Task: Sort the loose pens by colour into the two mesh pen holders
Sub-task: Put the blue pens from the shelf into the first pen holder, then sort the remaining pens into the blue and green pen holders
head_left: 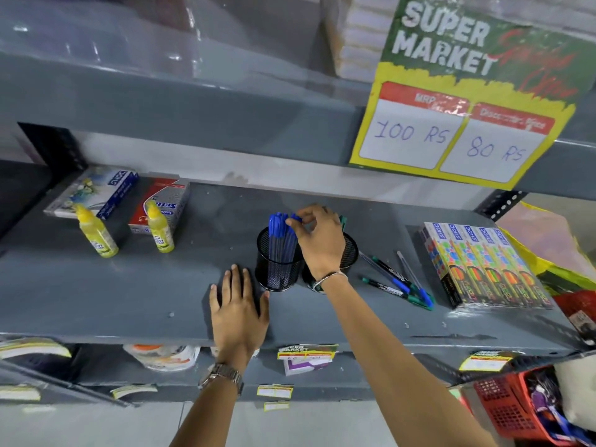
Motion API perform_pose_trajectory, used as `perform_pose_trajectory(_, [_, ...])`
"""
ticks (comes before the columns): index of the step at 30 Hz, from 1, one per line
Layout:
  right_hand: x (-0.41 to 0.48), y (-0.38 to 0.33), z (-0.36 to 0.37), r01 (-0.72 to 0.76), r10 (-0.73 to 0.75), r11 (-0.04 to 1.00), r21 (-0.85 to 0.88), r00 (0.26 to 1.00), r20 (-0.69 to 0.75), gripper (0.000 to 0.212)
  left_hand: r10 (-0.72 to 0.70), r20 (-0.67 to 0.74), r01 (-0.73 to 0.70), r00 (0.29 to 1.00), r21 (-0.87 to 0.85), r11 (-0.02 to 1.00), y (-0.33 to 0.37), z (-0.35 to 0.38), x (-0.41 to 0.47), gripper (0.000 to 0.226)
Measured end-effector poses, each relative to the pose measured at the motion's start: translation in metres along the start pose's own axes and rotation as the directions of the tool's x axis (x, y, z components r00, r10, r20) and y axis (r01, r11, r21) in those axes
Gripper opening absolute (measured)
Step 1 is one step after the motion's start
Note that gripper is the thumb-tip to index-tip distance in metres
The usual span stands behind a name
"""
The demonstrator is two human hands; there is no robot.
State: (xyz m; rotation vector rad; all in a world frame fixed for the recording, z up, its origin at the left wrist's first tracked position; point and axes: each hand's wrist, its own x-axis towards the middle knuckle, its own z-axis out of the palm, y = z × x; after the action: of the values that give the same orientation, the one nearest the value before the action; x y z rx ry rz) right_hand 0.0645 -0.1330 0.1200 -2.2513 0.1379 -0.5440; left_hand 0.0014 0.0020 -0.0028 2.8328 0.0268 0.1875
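Two mesh holders stand side by side mid-shelf, and everything here is placed from the left holder (279,262), the one packed with blue pens (280,233). Nearest the viewer, the left hand (238,309) lies flat and empty on the grey shelf (113,295), fingers spread, just in front and to the left of that holder, its thumb close to the base. Above and slightly right of the holder, the right hand (317,241) is closed in a pinch, fingertips gripping the cap end of a blue pen (296,218) at the top of the bunch; this pen stands roughly upright. Directly right of the left holder, touching or nearly so, the second holder (350,253) sits mostly hidden behind the right wrist, green caps showing behind the hand. Farther right, the loose pens (400,283), blue and green, lie flat, their long axes running diagonally away from the holders toward the shelf's front edge. Those pens lie on the right hand's side, so it seems the likelier one to fetch them.
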Motion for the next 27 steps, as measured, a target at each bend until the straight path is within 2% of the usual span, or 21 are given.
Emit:
perform_pose_trajectory(4, [0.001, 0.005, 0.002, -0.008, 0.008, 1.0, -0.008, 1.0, -0.01, 0.017, 0.002, -0.012, -0.002, 1.0, -0.001, 1.0, 0.001, -0.001, 0.0, 0.067])
perform_pose_trajectory(7, [-0.003, 0.007, -0.002, -0.031, 0.032, 0.999, 0.02, 0.999, -0.036, 0.028, 0.01, -0.032, -0.01, 0.999, -0.002, 1.0, 0.0, -0.002, 0.0, 0.067])
perform_pose_trajectory(10, [-0.015, 0.017, -0.019, -0.064, 0.078, 0.995, 0.082, 0.98, -0.182, 0.038, 0.022, -0.033, -0.022, 0.999, 0.017, 1.0, -0.001, -0.002, -0.001, 0.066])
perform_pose_trajectory(13, [-0.034, 0.06, -0.052, -0.132, 0.157, 0.986, 0.1, 0.939, -0.307, 0.035, 0.027, -0.027, -0.026, 0.999, 0.029, 0.999, -0.001, -0.001, 0.0, 0.066])
perform_pose_trajectory(16, [-0.053, 0.119, -0.09, -0.294, 0.255, 0.955, -0.042, 0.884, -0.391, 0.033, 0.031, -0.031, -0.03, 0.999, 0.033, 0.999, -0.001, 0.0, 0.0, 0.065])
perform_pose_trajectory(19, [-0.067, 0.155, -0.117, -0.448, 0.337, 0.866, -0.224, 0.852, -0.4, 0.029, 0.034, -0.042, -0.032, 0.999, 0.042, 0.999, 0.0, 0.0, 0.0, 0.065])
perform_pose_trajectory(23, [-0.076, 0.171, -0.125, -0.482, 0.377, 0.816, -0.319, 0.862, -0.338, 0.026, 0.032, -0.033, -0.031, 0.999, 0.056, 0.998, 0.0, 0.001, 0.0, 0.067])
perform_pose_trajectory(27, [-0.078, 0.175, -0.122, -0.489, 0.387, 0.817, -0.304, 0.857, -0.339, 0.016, 0.034, -0.039, -0.032, 0.999, 0.052, 0.998, 0.0, 0.0, -0.001, 0.068])
